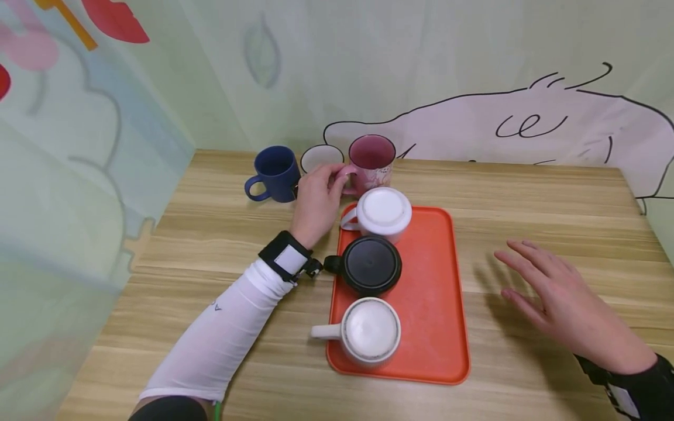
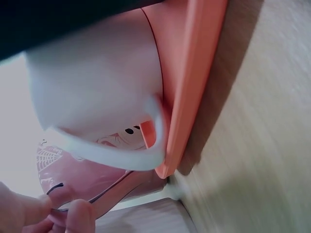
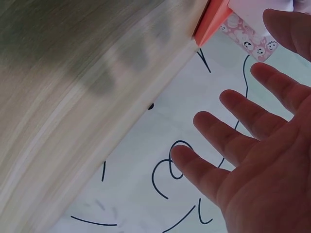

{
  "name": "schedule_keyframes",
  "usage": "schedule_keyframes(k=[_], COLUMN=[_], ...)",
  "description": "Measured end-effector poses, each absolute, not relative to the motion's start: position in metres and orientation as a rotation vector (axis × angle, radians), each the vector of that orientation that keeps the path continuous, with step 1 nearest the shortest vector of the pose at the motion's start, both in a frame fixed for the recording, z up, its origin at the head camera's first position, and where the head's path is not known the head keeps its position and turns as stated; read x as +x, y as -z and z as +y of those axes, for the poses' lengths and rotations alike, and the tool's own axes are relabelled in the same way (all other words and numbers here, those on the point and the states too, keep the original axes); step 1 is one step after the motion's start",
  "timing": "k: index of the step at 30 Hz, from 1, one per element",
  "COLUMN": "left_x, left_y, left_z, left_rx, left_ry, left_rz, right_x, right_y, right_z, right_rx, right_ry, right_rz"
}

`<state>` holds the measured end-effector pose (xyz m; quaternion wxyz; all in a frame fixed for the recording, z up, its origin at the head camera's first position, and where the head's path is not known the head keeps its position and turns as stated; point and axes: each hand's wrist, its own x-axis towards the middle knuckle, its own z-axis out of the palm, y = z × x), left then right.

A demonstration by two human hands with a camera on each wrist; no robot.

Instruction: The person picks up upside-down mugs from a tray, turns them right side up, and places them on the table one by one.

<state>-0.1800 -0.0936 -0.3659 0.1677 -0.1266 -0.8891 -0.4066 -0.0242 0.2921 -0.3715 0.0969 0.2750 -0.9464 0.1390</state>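
My left hand [image 1: 319,202] pinches the handle of a pink mug [image 1: 376,175] standing upright behind the red tray. In the left wrist view, the thumb and fingers meet on that handle, with the pink mug [image 2: 77,172] partly hidden by a white mug's handle. Right of the tray, my right hand [image 1: 571,298] hovers over the table with its fingers spread, touching nothing. The red tray [image 1: 432,304] bears a column of upside-down mugs: a white mug [image 1: 385,211] at the back, a black mug [image 1: 371,266] mid-row and an off-white mug [image 1: 370,330] in front, all handles pointing left.
A dark blue mug [image 1: 276,172] stands upright at the back left. Between it and the pink mug is a white mug with a dark rim [image 1: 321,158], partly behind my left hand. A printed cloth backdrop [image 1: 447,128] rises along the wooden table's [image 1: 553,204] back edge.
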Motion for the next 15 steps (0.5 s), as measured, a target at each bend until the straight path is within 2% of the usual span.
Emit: schedule_keyframes(k=[15], left_x=[-0.1726], left_y=[0.3615], left_z=[-0.1028], left_rx=[-0.444], left_ry=[1.032], left_rz=[-2.463], right_x=[-0.0226], right_y=[0.376], right_z=[0.2932], right_rx=[0.807], right_ry=[-0.409], right_rz=[-2.811])
